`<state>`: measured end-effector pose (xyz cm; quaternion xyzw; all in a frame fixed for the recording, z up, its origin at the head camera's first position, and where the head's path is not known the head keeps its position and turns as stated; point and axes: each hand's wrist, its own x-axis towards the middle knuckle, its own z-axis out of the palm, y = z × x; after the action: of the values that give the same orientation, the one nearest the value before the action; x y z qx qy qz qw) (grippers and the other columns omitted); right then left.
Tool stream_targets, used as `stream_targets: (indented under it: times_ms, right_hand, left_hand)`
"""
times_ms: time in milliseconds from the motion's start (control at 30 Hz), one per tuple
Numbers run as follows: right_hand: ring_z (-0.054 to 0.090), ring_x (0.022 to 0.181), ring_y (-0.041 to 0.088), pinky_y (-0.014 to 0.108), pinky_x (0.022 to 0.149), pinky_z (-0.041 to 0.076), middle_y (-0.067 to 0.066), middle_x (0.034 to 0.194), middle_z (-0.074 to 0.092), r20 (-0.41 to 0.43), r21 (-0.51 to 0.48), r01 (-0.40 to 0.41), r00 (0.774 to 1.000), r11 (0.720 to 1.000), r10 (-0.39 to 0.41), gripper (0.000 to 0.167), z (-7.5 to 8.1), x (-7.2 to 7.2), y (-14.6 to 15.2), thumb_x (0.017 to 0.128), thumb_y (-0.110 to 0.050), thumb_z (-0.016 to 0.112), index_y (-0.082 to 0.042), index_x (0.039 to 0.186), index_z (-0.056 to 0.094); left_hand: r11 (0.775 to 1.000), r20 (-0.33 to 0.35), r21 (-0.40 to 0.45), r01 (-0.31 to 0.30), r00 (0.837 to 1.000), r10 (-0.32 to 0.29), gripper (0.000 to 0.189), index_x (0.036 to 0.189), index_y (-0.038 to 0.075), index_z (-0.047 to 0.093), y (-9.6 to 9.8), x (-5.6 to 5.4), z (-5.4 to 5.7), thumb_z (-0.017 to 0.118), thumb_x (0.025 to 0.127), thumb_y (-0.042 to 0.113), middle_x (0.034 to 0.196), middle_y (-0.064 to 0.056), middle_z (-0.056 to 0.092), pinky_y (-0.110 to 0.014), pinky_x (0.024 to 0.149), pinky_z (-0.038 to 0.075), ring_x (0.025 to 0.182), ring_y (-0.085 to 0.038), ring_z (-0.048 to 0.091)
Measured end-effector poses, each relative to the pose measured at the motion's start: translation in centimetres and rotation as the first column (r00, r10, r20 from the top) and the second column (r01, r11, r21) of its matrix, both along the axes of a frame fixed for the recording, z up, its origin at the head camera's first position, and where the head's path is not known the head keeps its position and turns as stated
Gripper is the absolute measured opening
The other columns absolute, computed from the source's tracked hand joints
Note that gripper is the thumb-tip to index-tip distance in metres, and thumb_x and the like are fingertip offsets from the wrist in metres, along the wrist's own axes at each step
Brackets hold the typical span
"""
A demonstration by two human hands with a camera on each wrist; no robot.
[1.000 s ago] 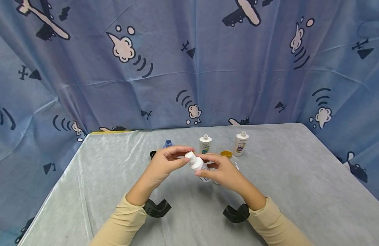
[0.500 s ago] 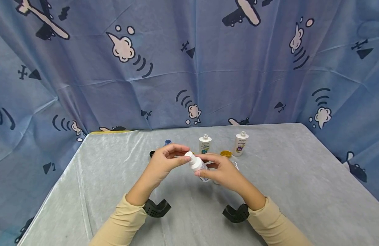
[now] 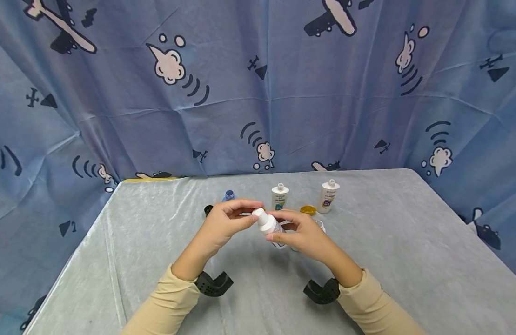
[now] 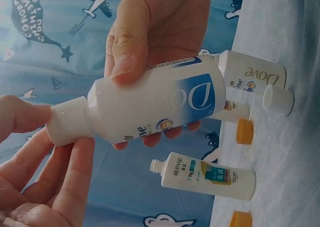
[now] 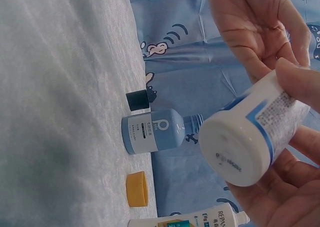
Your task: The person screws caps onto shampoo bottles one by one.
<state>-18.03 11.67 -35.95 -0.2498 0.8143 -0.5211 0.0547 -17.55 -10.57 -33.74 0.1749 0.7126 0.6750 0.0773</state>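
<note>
A white Dove bottle (image 4: 165, 99) with a blue-and-white label is held tilted above the table, its neck toward my left side. My right hand (image 3: 301, 232) grips the bottle's body, thumb on one side and fingers round the other. At the neck sits a white cap (image 4: 70, 122), which my left hand (image 3: 224, 225) pinches between thumb and fingertips. Seen from the right wrist, the bottle's round base (image 5: 235, 152) faces the camera, while the cap end is hidden behind the fingers.
Behind the hands stand two uncapped Repand bottles (image 3: 279, 197) (image 3: 327, 196) and an uncapped blue bottle (image 5: 157, 132). Near them lie a black cap (image 5: 137, 100) and yellow caps (image 3: 308, 210) (image 5: 137, 189). A second Dove bottle (image 4: 252, 72) stands by a loose white cap (image 4: 278, 99).
</note>
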Motion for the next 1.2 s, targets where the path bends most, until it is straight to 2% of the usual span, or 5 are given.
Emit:
stream_targets:
  times_ms: [167, 300, 567, 833, 1200]
  right_hand:
    - [0.063, 0.112, 0.026, 0.027, 0.092, 0.055, 0.015, 0.131, 0.065, -0.002, -0.003, -0.001, 1.0, 1.0, 0.001, 0.048, -0.01, 0.01, 0.05, 0.086, -0.019, 0.078, -0.003, 0.129, 0.065]
    - [0.063, 0.113, 0.026, 0.028, 0.092, 0.055, 0.014, 0.13, 0.066, -0.007, 0.0, 0.006, 1.0, 1.0, -0.006, 0.048, 0.02, 0.04, 0.09, 0.086, -0.019, 0.078, -0.003, 0.129, 0.064]
    - [0.063, 0.111, 0.025, 0.029, 0.093, 0.055, 0.014, 0.128, 0.067, -0.001, 0.008, 0.006, 1.0, 1.0, -0.006, 0.048, 0.05, 0.03, 0.06, 0.086, -0.019, 0.078, -0.003, 0.129, 0.065]
    - [0.063, 0.112, 0.025, 0.029, 0.093, 0.055, 0.014, 0.128, 0.067, -0.001, 0.002, 0.0, 1.0, 1.0, 0.0, 0.048, -0.05, 0.04, 0.09, 0.086, -0.02, 0.078, -0.004, 0.129, 0.065]
    - [0.063, 0.112, 0.025, 0.029, 0.092, 0.055, 0.014, 0.13, 0.066, -0.004, 0.005, 0.001, 1.0, 1.0, -0.001, 0.048, -0.04, 0.02, 0.08, 0.086, -0.02, 0.078, -0.004, 0.129, 0.065]
  left_hand:
    - [1.0, -0.01, 0.02, 0.02, 1.0, -0.02, 0.038, 0.127, -0.003, 0.064, 0.03, 0.09, 0.12, 0.07, 0.09, 0.004, 0.126, -0.019, 0.066, -0.025, 0.089, 0.056, 0.101, -0.009, 0.066]
    - [0.999, 0.006, 0.032, 0.011, 1.0, -0.011, 0.043, 0.131, -0.001, 0.062, 0.02, 0.06, 0.22, 0.071, 0.089, 0.005, 0.131, -0.018, 0.064, -0.027, 0.093, 0.055, 0.107, -0.011, 0.066]
    - [0.998, 0.043, 0.017, -0.061, 0.997, 0.061, 0.041, 0.126, 0.002, 0.064, -0.02, -0.11, 0.32, 0.074, 0.087, 0.007, 0.112, -0.004, 0.067, -0.025, 0.089, 0.055, 0.1, -0.011, 0.064]
    - [0.999, 0.029, 0.006, -0.052, 0.998, 0.052, 0.036, 0.121, -0.001, 0.065, 0.06, 0.02, 0.23, 0.074, 0.087, 0.007, 0.113, -0.006, 0.068, -0.025, 0.088, 0.056, 0.096, -0.009, 0.065]
    - [1.0, 0.007, 0.008, 0.013, 1.0, -0.013, 0.039, 0.128, -0.004, 0.063, -0.07, 0.2, 0.28, 0.07, 0.09, 0.006, 0.123, -0.016, 0.067, -0.026, 0.091, 0.056, 0.101, -0.009, 0.067]
